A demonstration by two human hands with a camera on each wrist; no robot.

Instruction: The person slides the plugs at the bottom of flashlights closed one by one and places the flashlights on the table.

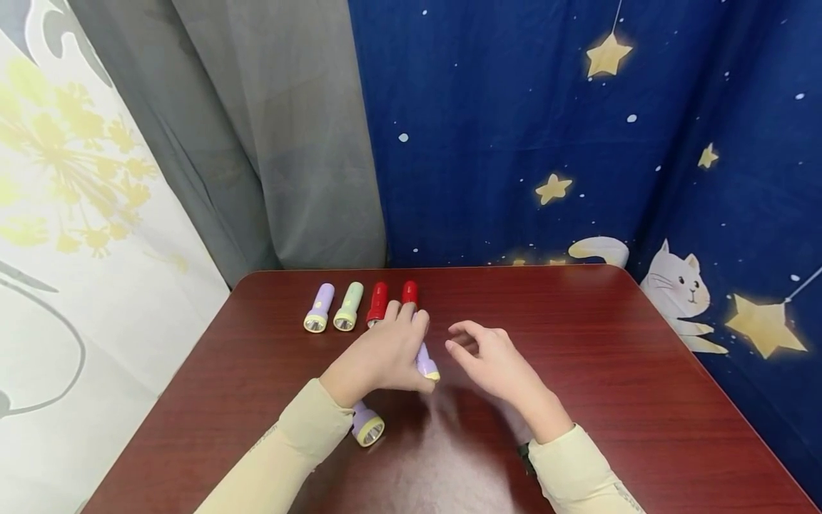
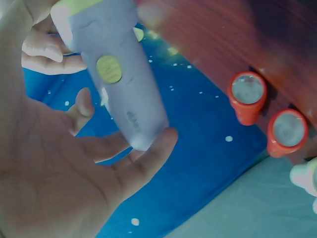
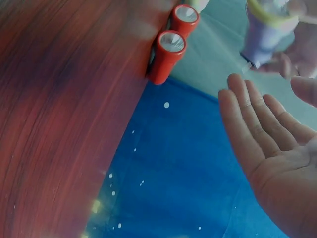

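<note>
My left hand (image 1: 385, 355) holds a purple flashlight (image 1: 424, 362) with a yellow rim above the table, gripping it between thumb and fingers. In the left wrist view, the flashlight's round yellow button (image 2: 109, 69) faces the camera and a fingertip touches its tail end. To the right of it, my right hand (image 1: 497, 364) hovers with loosely bent fingers and holds nothing. The right wrist view shows that palm (image 3: 282, 163) bare, with the held flashlight just beyond the fingertips. Another purple flashlight (image 1: 367, 425) lies under my left forearm, partly hidden by the sleeve.
Toward the back of the brown table (image 1: 578, 343) lies a row: a purple flashlight (image 1: 320, 307), a pale green flashlight (image 1: 349, 305), a red flashlight (image 1: 378, 301) and a second red flashlight (image 1: 409, 292). My left hand partly covers the red ones. Curtains (image 1: 488, 143) hang behind the table.
</note>
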